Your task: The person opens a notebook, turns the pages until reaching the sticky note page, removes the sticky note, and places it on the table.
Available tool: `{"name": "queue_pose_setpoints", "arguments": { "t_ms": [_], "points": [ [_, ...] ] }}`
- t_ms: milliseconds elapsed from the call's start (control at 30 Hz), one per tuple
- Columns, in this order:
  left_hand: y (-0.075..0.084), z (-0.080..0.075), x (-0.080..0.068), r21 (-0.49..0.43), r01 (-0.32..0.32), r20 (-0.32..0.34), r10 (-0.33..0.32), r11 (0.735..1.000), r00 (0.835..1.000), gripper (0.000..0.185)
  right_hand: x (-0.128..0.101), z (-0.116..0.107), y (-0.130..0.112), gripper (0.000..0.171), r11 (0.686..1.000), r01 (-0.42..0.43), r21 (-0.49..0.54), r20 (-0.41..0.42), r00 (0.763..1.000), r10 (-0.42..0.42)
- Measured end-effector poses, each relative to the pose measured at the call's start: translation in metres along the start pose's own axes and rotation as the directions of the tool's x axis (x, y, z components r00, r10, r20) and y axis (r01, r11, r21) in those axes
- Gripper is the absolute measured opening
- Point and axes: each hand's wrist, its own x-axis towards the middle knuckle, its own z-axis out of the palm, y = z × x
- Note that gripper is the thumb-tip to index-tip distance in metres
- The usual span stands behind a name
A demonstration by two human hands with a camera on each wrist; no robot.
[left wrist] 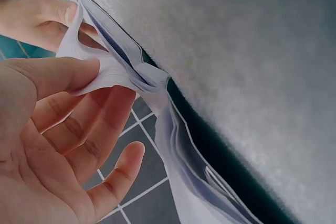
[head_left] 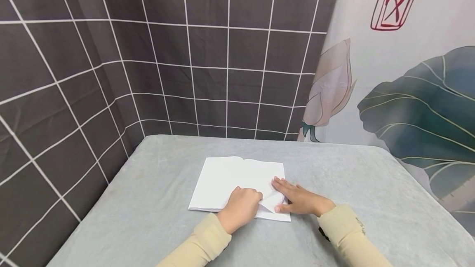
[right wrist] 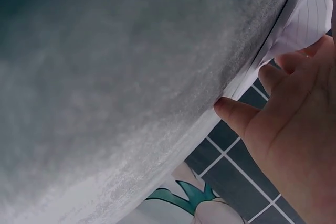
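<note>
A notebook [head_left: 222, 176] lies spread on the grey table, its white pages facing up; the right wrist view shows faint ruled lines on a lifted page [right wrist: 310, 22]. My left hand [head_left: 242, 207] pinches that page near its lower edge between thumb and fingers. In the left wrist view the page [left wrist: 105, 72] bends up in a curve from the leaves beneath, and the left hand's [left wrist: 68, 135] lower fingers are spread. My right hand [head_left: 302, 199] rests with fingers extended on the notebook's right side, its thumb by the raised page corner. Its fingertips are partly hidden in the right wrist view [right wrist: 294, 114].
A grey cloth covers the table [head_left: 148, 184] around the notebook. Behind it hangs a dark curtain [head_left: 208, 81] with a white grid, and at the right a pale curtain [head_left: 356, 106] with a printed lotus and leaf.
</note>
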Motion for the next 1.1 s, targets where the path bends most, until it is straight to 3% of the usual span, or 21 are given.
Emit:
{"name": "queue_pose_setpoints", "arguments": {
  "t_ms": [267, 433, 567, 900, 1100],
  "points": [
    [-0.005, -0.003, -0.001, -0.165, 0.067, -0.002, -0.068, 0.984, 0.998, 0.012, -0.001, 0.0, 0.0, 0.101, 0.998, -0.05, 0.039, -0.04, 0.998, 0.051],
    [-0.011, -0.002, 0.0, -0.251, 0.131, 0.03, -0.128, 0.959, 0.991, 0.01, -0.003, -0.001, 0.001, 0.1, 0.996, -0.082, 0.034, -0.053, 0.995, 0.084],
    [-0.017, -0.003, -0.001, -0.327, 0.183, 0.056, -0.174, 0.927, 0.983, 0.022, -0.004, -0.001, 0.002, 0.1, 0.994, -0.109, 0.03, -0.034, 0.993, 0.11],
    [-0.043, -0.001, -0.001, -0.609, 0.289, 0.101, -0.29, 0.738, 0.952, 0.017, -0.005, -0.003, 0.003, 0.095, 0.998, -0.062, 0.013, -0.011, 0.998, 0.062],
    [-0.059, -0.005, -0.002, -0.694, 0.392, 0.161, -0.4, 0.604, 0.902, 0.021, -0.006, -0.004, 0.002, 0.094, 0.999, -0.044, 0.01, -0.012, 0.999, 0.045]
  ]
}}
